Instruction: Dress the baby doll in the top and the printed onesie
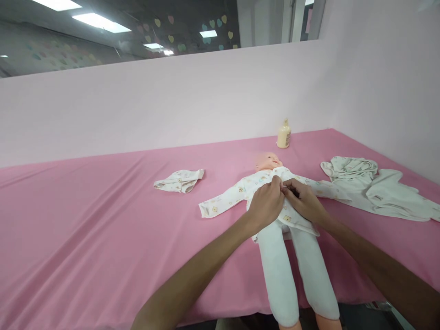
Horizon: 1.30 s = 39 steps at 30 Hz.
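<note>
A baby doll (270, 161) lies on its back on the pink table cover (103, 215), head away from me, legs in white trousers (292, 270) hanging over the near edge. It wears a white printed shirt (227, 199) with sleeves spread out. My left hand (266, 204) and my right hand (304, 199) meet over the doll's chest, fingers pinched on the shirt's front opening.
A small folded white garment (180, 180) lies left of the doll. A pile of white cloths (374, 188) lies at the right. A cream bottle (284, 134) stands by the back wall. Pink walls close the table at the back and right.
</note>
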Tool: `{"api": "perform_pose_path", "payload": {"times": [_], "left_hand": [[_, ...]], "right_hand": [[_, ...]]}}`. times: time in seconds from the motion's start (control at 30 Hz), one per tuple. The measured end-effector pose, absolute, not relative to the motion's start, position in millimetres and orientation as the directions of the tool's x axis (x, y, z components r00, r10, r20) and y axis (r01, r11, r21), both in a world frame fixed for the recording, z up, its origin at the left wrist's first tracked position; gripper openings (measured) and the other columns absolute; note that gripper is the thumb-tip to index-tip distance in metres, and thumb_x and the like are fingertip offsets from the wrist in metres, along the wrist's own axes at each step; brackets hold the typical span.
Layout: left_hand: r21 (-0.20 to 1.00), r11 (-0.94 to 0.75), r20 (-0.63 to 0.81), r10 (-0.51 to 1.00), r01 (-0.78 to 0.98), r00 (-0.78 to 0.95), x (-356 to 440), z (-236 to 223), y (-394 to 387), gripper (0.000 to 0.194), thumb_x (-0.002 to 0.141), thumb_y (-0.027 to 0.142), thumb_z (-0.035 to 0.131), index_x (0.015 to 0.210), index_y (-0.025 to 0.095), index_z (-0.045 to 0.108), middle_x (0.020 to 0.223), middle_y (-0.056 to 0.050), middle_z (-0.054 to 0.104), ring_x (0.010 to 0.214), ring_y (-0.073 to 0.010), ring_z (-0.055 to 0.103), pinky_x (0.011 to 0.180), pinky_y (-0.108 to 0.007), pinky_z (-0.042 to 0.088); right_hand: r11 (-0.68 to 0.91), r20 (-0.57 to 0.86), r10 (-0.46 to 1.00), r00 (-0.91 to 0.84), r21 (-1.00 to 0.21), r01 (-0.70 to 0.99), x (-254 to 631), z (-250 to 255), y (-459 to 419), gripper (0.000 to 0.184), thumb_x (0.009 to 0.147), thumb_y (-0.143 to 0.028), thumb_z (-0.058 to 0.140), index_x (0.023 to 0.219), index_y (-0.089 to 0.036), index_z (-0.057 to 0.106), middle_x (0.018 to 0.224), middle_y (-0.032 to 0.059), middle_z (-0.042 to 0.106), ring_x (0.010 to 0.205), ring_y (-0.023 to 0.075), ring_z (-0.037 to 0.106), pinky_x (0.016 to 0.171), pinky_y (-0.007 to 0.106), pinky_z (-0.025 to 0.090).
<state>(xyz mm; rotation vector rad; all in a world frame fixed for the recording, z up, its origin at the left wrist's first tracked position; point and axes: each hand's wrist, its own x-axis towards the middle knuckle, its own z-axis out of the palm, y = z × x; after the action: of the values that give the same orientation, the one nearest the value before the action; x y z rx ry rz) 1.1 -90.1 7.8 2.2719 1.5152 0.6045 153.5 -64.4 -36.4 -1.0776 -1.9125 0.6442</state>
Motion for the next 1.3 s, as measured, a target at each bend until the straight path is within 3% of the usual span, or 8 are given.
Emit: {"api": "perform_pose_path", "payload": {"times": [0.53, 0.97, 1.3], "left_hand": [[0.423, -0.357, 0.170, 0.934, 0.833, 0.314, 5, 5, -89, 0.011, 0.088, 0.016, 0.030, 0.094, 0.021, 0.038, 0.084, -0.002, 0.063, 0.074, -0.0187, 0.059, 0.059, -0.028, 0.038], [0.342, -0.421, 0.291, 0.898, 0.840, 0.331, 9, -12, -88, 0.013, 0.090, 0.015, 0.032, 0.096, 0.021, 0.041, 0.085, -0.001, 0.065, 0.082, -0.0194, 0.058, 0.067, -0.031, 0.043], [0.321, -0.396, 0.266, 0.909, 0.860, 0.319, 10, -10, -89, 0.014, 0.090, 0.015, 0.031, 0.098, 0.020, 0.043, 0.093, -0.004, 0.064, 0.085, -0.0186, 0.059, 0.069, -0.031, 0.045]], "right_hand": [[0.508, 0.433, 0.861, -0.266, -0.739, 0.442, 152, -39, -64, 0.016, 0.090, -0.028, 0.044, 0.093, -0.021, 0.058, 0.072, 0.0002, 0.062, 0.071, 0.0167, 0.059, 0.067, 0.029, 0.044], [0.509, 0.445, 0.860, -0.248, -0.726, 0.463, 151, -40, -65, 0.017, 0.088, -0.021, 0.042, 0.092, -0.021, 0.058, 0.084, 0.0023, 0.068, 0.077, 0.0175, 0.061, 0.072, 0.030, 0.044], [0.520, 0.463, 0.853, -0.241, -0.710, 0.475, 149, -37, -67, 0.018, 0.086, -0.021, 0.042, 0.090, -0.021, 0.059, 0.086, 0.0039, 0.069, 0.076, 0.0181, 0.061, 0.071, 0.031, 0.044]]}}
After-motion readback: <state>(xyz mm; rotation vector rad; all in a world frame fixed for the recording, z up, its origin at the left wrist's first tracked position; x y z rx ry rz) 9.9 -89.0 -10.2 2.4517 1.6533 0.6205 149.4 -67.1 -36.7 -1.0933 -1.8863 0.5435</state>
